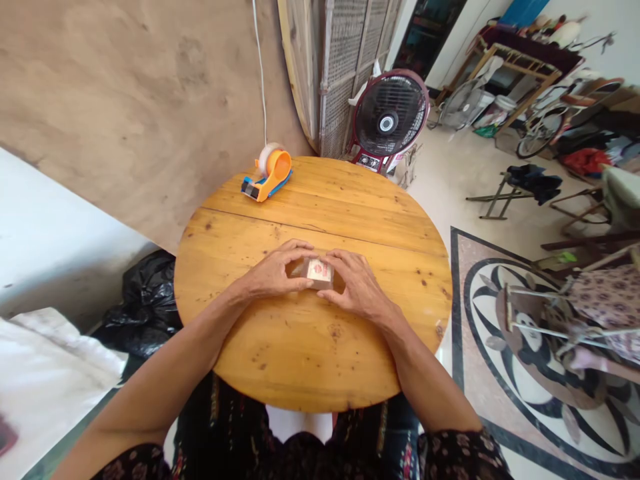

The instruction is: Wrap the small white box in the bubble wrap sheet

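Note:
A small box-shaped packet (320,272), with brownish sides and a white top face printed in red, rests at the middle of the round wooden table (330,373). My left hand (281,270) curves around its left end, thumb at the near side and fingers at the far side. From the right, my right hand (354,281) grips it in the same way. Both hands lie low over the wood, and their fingers hide part of the packet's edges. What the packet holds cannot be made out.
An orange and blue tape dispenser (273,175) with a roll of tape stands at the table's far left. Behind the far edge is a dark red fan (390,117). A wooden board wall (150,100) rises on the left, above black plastic bags (150,300).

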Available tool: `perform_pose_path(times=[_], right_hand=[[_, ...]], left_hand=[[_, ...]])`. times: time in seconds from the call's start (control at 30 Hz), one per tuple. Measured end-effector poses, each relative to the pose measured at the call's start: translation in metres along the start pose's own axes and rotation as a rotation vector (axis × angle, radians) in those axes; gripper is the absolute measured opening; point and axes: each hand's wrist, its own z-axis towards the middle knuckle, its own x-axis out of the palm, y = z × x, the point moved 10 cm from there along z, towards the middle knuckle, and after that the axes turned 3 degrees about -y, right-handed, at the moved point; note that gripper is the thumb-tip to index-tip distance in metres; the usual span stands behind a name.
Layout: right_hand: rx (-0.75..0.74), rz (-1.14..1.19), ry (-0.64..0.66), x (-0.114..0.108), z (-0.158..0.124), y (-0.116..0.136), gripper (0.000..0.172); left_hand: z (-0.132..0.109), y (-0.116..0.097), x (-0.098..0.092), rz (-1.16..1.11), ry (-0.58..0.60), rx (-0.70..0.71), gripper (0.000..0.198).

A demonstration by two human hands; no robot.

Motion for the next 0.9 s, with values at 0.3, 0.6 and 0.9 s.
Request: perform_pose_path(times=[0.3,0.6,0.9], right_hand=[[-0.011,-0.088,-0.023,0.0033,0.0006,-0.0044,0.049],[0.007,-0.002,-0.013,0.0065,0.0013,-0.0045,0.068],[0.041,-0.023,-0.016,0.0041,0.0025,-0.0079,0.064]], left_hand=[[-0.0015,0.002,0.0015,0.024,0.009,-0.043,0.045],[0.0002,-0.0021,0.001,0.034,-0.004,-0.001,0.05],[0.0018,0.0003,0.0076,0.025,0.021,0.002,0.055]])
